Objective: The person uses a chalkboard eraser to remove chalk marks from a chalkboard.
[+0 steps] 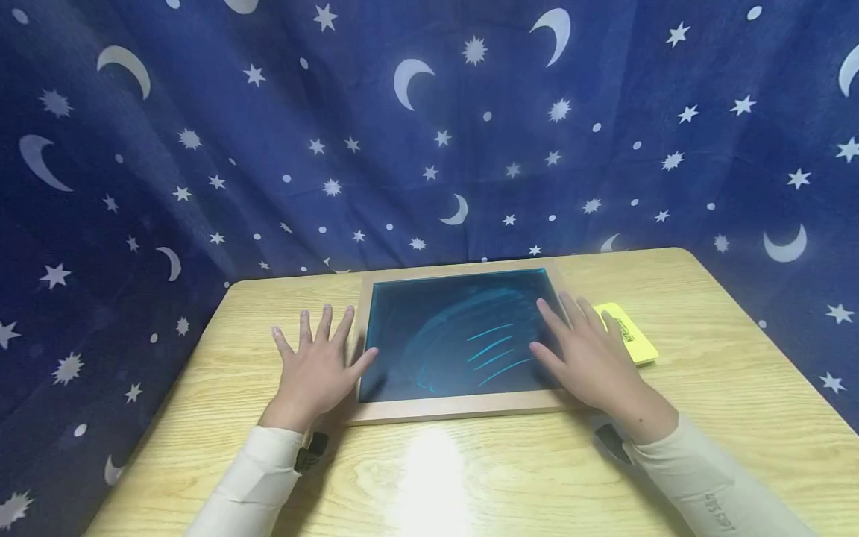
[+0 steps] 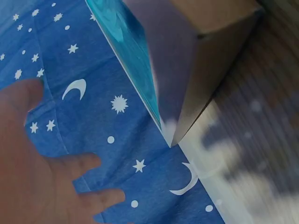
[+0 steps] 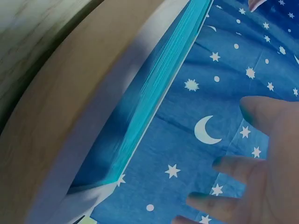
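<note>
A wood-framed blackboard [image 1: 416, 313] lies flat, with several short blue strokes [image 1: 493, 350] and a smeared blue haze on its dark surface. At its left edge my left hand [image 1: 315, 377] is spread, fingers straight, holding nothing. My right hand [image 1: 593, 362] spreads likewise over the right edge of the frame. Whether either hand touches the board, I cannot tell. Blue-green colour marks the fingertips [image 3: 246, 113] of the right hand in the right wrist view. A yellow block with dark print [image 1: 637, 347], partly hidden, lies just beyond that hand.
The light wooden table [image 1: 322, 485] has rounded far corners and a bright glare near its front. Behind it and along its sides hangs a blue curtain [image 1: 376, 89] with moons and stars. A dark strap piece [image 1: 312, 451] sits at the left wrist.
</note>
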Demonstrator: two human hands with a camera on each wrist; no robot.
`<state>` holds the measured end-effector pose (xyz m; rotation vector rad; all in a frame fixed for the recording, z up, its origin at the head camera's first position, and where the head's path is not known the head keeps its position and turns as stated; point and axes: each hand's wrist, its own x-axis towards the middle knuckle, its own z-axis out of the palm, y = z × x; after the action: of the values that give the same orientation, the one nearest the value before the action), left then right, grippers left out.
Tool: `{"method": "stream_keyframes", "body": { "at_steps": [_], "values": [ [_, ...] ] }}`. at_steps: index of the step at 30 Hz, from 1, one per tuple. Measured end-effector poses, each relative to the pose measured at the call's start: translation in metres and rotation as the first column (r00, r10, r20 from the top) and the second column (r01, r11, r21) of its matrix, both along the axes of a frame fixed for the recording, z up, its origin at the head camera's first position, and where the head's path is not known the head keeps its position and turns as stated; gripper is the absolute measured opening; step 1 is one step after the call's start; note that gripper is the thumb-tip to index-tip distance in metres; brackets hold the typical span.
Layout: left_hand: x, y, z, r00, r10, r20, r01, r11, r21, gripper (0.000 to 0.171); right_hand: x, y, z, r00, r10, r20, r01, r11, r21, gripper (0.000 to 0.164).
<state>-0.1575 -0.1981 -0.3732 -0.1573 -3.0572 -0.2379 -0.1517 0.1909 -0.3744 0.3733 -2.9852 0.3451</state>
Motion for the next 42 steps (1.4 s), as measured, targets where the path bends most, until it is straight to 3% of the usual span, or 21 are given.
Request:
{"method": "stream_keyframes", "body": {
  "at_steps": [5,9,13,23,27,42],
  "values": [
    [-0.004,-0.002,-0.003,1.0,0.001,0.029,-0.002,0.999,0.054,0.077,-0.002,0.009,-0.001,0.999,0.014,-0.049,-0.016,0.998,-0.057,0.062],
    [-0.01,-0.013,-0.01,0.994,0.009,0.109,-0.028,0.984,0.178,0.067,-0.004,0.021,-0.002,0.995,-0.023,-0.102,0.012,0.994,-0.108,0.05],
    [-0.014,-0.023,-0.02,0.98,0.02,0.2,-0.078,0.956,0.284,0.062,-0.007,0.036,-0.004,0.994,-0.068,-0.085,0.056,0.989,-0.134,0.047],
    [-0.016,-0.028,-0.038,0.957,-0.027,0.29,-0.088,0.921,0.378,0.063,-0.016,0.07,-0.016,0.995,-0.099,0.011,0.1,0.986,-0.133,0.054],
    [-0.016,-0.029,-0.041,0.953,-0.055,0.298,-0.071,0.915,0.398,0.064,-0.02,0.079,-0.021,0.995,-0.088,0.041,0.092,0.988,-0.123,0.056],
    [-0.019,-0.035,-0.045,0.951,-0.08,0.3,-0.031,0.938,0.346,0.074,-0.031,0.093,-0.032,0.991,-0.065,0.119,0.079,0.99,-0.118,0.064]
  ]
}}
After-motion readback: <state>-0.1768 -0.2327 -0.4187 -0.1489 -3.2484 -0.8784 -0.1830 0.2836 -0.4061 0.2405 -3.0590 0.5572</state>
